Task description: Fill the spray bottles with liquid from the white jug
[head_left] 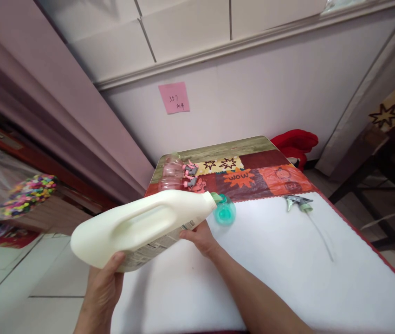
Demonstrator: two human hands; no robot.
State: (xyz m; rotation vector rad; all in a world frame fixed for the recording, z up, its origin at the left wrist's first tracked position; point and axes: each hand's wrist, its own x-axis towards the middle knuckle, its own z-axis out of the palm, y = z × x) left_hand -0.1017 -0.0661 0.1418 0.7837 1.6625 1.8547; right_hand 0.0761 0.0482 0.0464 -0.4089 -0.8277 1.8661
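Note:
A large cream-white detergent jug (141, 227) is tilted in both my hands, its spout end to the right. My left hand (105, 278) grips the jug near its base, thumb on the label side. Around the underside near the neck is my right hand (200, 236), its thumb on the label. Right at the jug's pale green spout stands a clear green bottle (224, 211) without a spray head; the spout meets its mouth. Green colour shows inside the bottle. To the right lies a grey and green spray trigger (300, 202) with a long thin tube.
Several clear pink spray bottles (171, 171) with pink and grey triggers lie at the table's far left. White cloth (270, 260) covers the near tabletop, patterned cloth the far part. A red item (294, 144) is behind the table, and dark furniture (374, 185) stands right.

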